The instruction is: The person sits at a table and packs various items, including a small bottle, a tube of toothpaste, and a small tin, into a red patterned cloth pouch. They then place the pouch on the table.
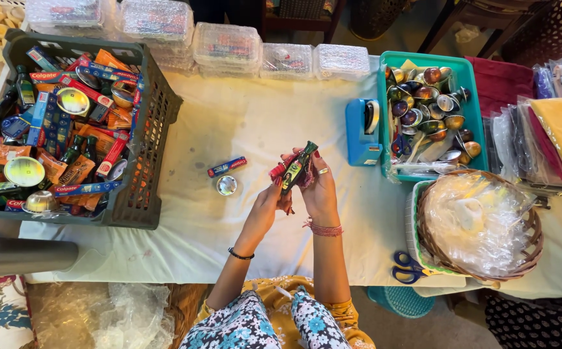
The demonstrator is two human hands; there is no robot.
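Both my hands are up at table centre, bunching small items together. My right hand (321, 187) is clamped around a small dark green bottle (298, 167) that sticks out toward 1 o'clock, with a red item (280, 170) pressed against it at its 9 o'clock. My left hand (266, 205) is closed on the bundle from below, pinching the lower end. To do this well, I judge I should keep the pieces aligned and the grip tight so nothing slips. A blue-red toothpaste box (226, 167) and a small shiny tin (226, 185) lie on the white cloth (242, 116) at 9 o'clock, apart from my hands.
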